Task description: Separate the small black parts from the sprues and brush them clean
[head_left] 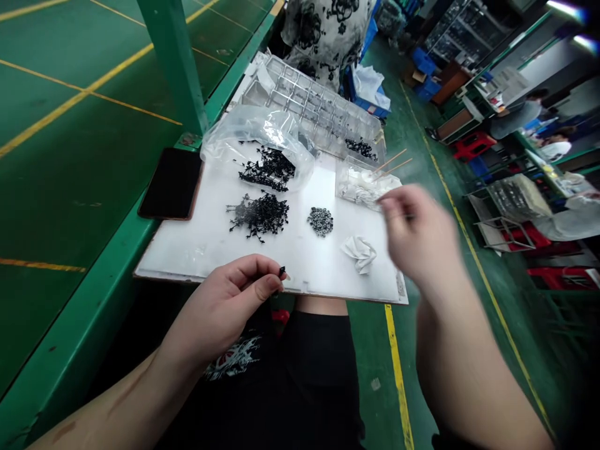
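Note:
My left hand point(241, 297) pinches a small black plastic part point(282, 271) between thumb and fingertips at the front edge of the white board point(300, 265). My right hand point(415, 228), blurred by motion, is raised at the board's right side with its fingers pinched. Whatever may be in those fingers does not show. Beside it stands a clear plastic box point(349, 189) with white material and two thin wooden sticks point(391, 164). A pile of black plastic parts point(260, 215) lies mid-board. To its right sits a small heap of metal nuts or rings point(320, 222).
A clear bag point(218, 134) spills more black parts. Behind it is a compartment tray point(323, 103). A crumpled white tissue point(360, 253) lies front right, a dark phone or tablet point(171, 184) at left. A green post point(173, 56) rises behind; another person's patterned clothing point(323, 31) shows beyond.

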Tool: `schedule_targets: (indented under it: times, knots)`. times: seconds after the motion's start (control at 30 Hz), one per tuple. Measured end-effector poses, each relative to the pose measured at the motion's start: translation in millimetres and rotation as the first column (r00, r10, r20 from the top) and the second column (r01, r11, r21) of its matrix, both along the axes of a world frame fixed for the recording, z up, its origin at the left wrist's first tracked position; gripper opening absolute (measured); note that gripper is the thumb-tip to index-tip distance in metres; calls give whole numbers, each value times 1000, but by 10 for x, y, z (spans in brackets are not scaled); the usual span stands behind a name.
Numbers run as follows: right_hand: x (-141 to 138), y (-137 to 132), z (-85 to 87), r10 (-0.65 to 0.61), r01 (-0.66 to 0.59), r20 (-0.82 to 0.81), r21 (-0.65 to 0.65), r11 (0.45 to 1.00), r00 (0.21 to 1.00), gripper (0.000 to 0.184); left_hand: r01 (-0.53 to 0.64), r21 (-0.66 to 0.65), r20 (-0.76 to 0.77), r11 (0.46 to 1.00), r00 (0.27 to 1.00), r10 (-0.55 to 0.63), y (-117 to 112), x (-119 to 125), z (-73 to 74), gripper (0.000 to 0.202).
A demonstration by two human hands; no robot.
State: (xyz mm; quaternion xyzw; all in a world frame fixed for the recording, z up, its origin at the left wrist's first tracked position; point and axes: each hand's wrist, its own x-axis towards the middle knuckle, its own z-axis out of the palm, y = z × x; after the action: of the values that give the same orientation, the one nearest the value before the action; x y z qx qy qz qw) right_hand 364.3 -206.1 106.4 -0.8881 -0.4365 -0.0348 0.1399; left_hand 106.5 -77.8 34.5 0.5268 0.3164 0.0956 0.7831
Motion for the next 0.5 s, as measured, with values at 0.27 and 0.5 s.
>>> schedule_targets:
  times: [0.27, 0.5]
  knots:
    - [-44, 377, -834, -118, 69, -83, -448, 891, 989, 21, 5, 61, -30, 998, 1000, -3, 87, 96, -146, 29]
    - [55, 416, -859, -140, 78, -99, -465, 882, 985, 16, -26, 39, 10, 999, 1000, 26, 102, 130, -72, 22]
